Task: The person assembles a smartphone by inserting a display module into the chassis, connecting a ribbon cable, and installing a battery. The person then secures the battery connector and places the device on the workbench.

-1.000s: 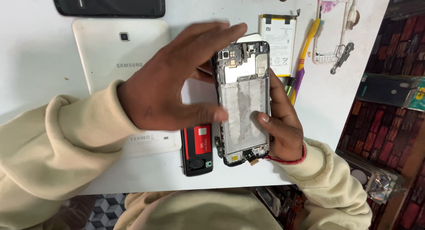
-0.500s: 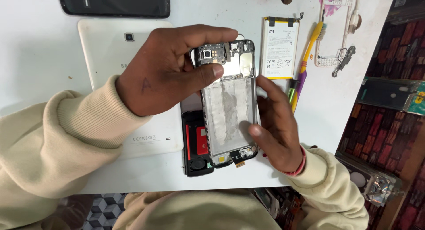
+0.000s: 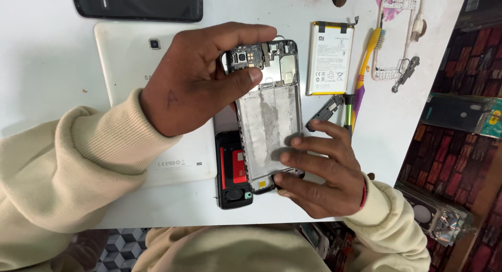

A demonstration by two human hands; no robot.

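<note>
On table: two hands (image 3: 198,78) gripping one opened phone (image 3: 266,115).

White-labelled rectangular battery (image 3: 330,58) lies right of the opened phone (image 3: 266,115) — label up.
</note>
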